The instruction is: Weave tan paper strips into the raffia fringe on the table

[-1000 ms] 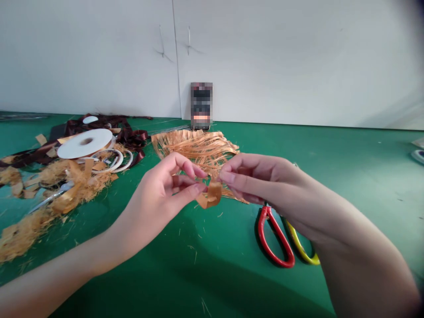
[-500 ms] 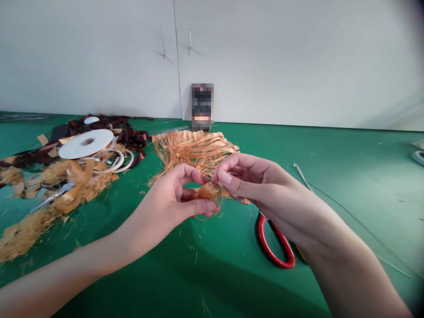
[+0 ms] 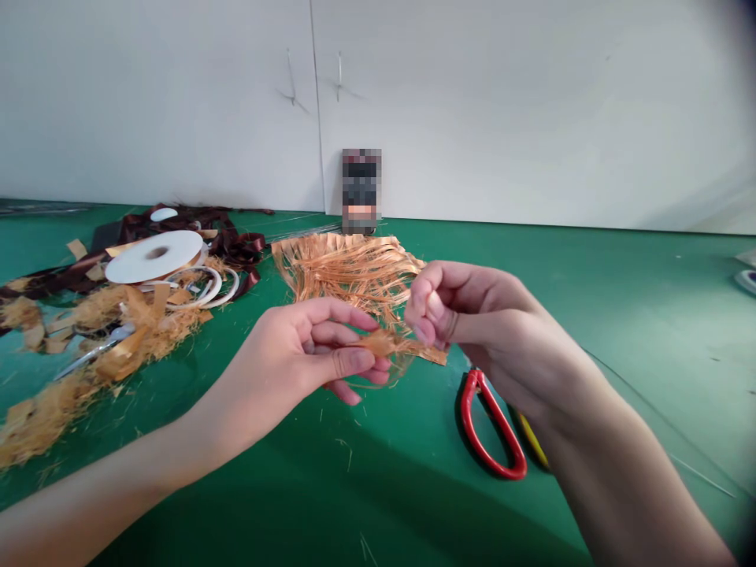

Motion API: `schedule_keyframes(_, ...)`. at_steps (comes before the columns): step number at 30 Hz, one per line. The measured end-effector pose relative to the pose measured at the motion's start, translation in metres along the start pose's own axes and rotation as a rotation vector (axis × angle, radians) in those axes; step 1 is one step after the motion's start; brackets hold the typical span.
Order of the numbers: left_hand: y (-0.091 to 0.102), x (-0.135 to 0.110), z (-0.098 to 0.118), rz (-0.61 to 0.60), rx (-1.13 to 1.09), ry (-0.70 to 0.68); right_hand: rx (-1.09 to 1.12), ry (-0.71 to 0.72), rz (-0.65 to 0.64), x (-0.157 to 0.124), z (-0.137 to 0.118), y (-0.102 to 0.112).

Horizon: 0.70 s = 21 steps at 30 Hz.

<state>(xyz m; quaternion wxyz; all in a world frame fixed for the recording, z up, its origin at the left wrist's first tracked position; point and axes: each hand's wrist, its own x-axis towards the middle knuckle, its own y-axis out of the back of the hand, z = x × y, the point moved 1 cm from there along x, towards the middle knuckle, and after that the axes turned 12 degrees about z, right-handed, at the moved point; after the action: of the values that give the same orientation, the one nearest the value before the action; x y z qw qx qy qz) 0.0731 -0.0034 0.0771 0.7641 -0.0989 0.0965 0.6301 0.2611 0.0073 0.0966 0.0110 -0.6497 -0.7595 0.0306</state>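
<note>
Between thumb and fingers, my left hand (image 3: 319,350) pinches a small tan bundle of frayed ribbon (image 3: 378,343), with loose threads hanging off it. Just to its right, my right hand (image 3: 472,315) is closed, thumb against the curled fingers; whatever it grips, perhaps a fine thread, is too small to make out. Behind both hands lies a fringed piece of tan ribbon (image 3: 348,268), its strands spread over the green table. Red-handled scissors (image 3: 493,437) rest below my right hand, their blades hidden.
A white spool (image 3: 154,256) lies at left among dark brown ribbon (image 3: 236,246) and white rings. Frayed tan scraps (image 3: 53,409) spread in front of it. A phone (image 3: 361,189) leans on the white wall (image 3: 502,110). Thin wire (image 3: 702,475) runs at right.
My right hand has moved up and right, away from the left hand. The tan bundle now lies flatter in my left fingers, and more of the scissors shows.
</note>
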Motion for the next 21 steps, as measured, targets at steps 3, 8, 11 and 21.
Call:
schedule_keyframes(3, 0.0, -0.001, 0.002, -0.013, 0.032, 0.019, -0.203, 0.129, 0.103, 0.001, -0.005, 0.005)
schedule_keyframes(8, 0.0, -0.002, 0.004, -0.004, 0.08, 0.021, -0.761, 0.478, 0.376, 0.004, -0.007, 0.018)
schedule_keyframes(11, 0.002, -0.001, 0.003, 0.002, 0.083, 0.004, -1.142, 0.743, 0.542, 0.006, -0.006, 0.027)
schedule_keyframes(21, 0.005, 0.002, 0.002, 0.016, 0.125, -0.064, -1.337, 0.822, 0.225, 0.012, 0.003, 0.026)
